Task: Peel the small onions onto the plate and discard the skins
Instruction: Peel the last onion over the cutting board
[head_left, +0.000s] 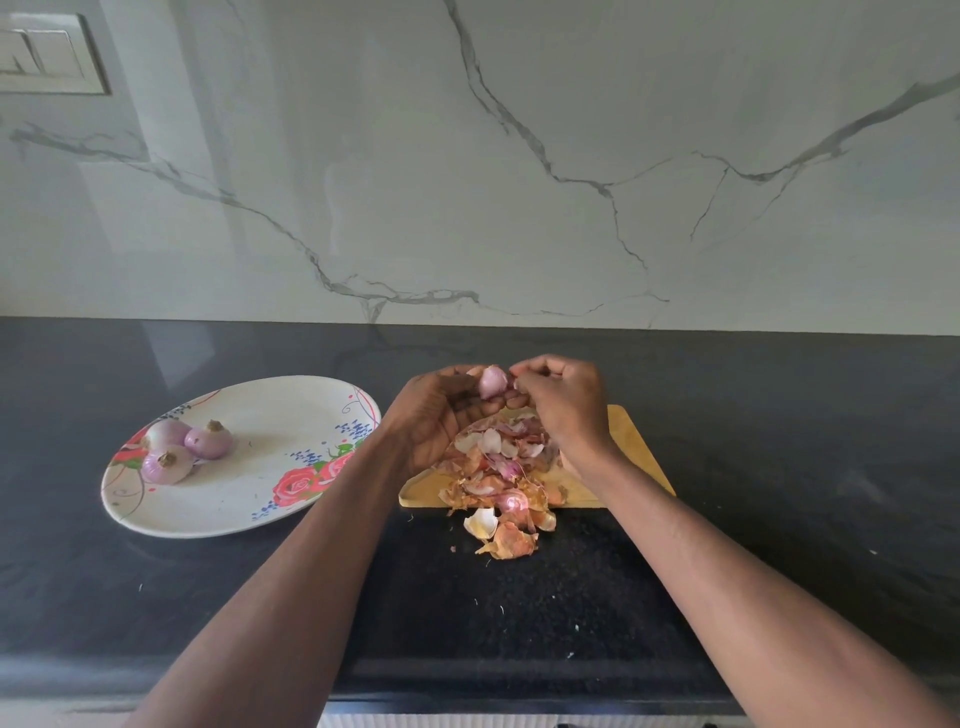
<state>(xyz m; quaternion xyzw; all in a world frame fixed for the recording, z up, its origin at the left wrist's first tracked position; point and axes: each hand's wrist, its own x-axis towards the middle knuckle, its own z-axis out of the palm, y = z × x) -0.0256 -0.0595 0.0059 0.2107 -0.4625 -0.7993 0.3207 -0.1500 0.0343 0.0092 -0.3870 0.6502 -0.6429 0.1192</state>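
Holding small onion (492, 382) in left hand (441, 415) grip; right hand (563, 400) pinching its skin above skins pile (501, 467).

Soft, even daylight fills the scene, bright on the marble wall (519, 156) and dimmer on the dark tabletop (779, 441), which carries a pale sheen at its far left. Shadows are faint, with a soft one beside the onions (184, 449) on the plate (270, 499). The wide lens bows the edges, and the near forearms look slightly soft.
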